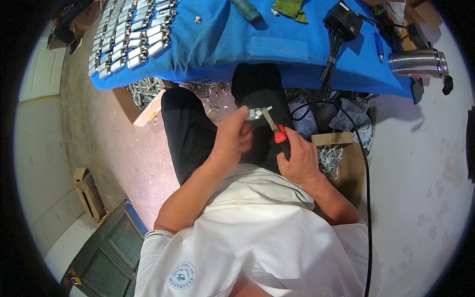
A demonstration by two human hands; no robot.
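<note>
Over my lap, my left hand (233, 134) is closed on a small silver-grey metal part (253, 115) with white bits at its end. My right hand (300, 157) wraps round the dark handle of a hand tool (270, 122) with a flat metal blade and a red collar. The blade's tip is at the white end of the part, touching or very near it; I cannot tell which. My fingers cover most of the handle and some of the part. Rows of similar silver parts (140, 37) lie on the blue-covered table (217, 49) at the far left.
A black power adapter (342, 22), a blue pen (378, 47) and a steel flask (417, 63) lie at the table's right. A black cable (363, 163) loops down my right side. Cardboard boxes of metal pieces (142, 95) stand under the table and beside my right leg (350, 168).
</note>
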